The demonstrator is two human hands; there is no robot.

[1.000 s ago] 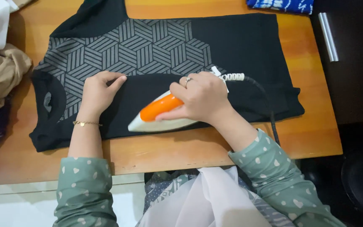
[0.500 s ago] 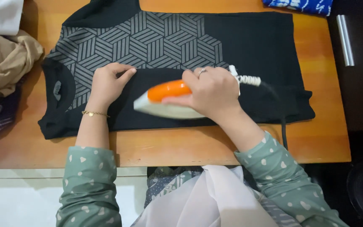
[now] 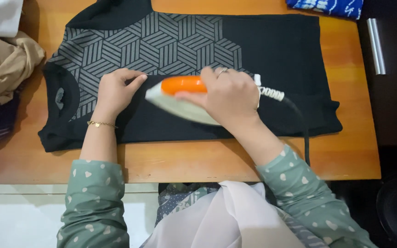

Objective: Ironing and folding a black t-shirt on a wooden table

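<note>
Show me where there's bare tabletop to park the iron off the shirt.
Bare wood runs along the table near edge, between the black shirt hem and the sleeves, and right of the shirt by the cord. The left end is crowded with the clothes pile. The right hand grips the iron.

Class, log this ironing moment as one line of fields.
right hand: grips iron | left hand: flat on black shirt | surface: wooden table

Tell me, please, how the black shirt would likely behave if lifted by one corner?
The black shirt lies flat and folded on the wooden table, so it probably drapes limply. The left hand pins it beside the iron, suggesting it slides easily.
</note>
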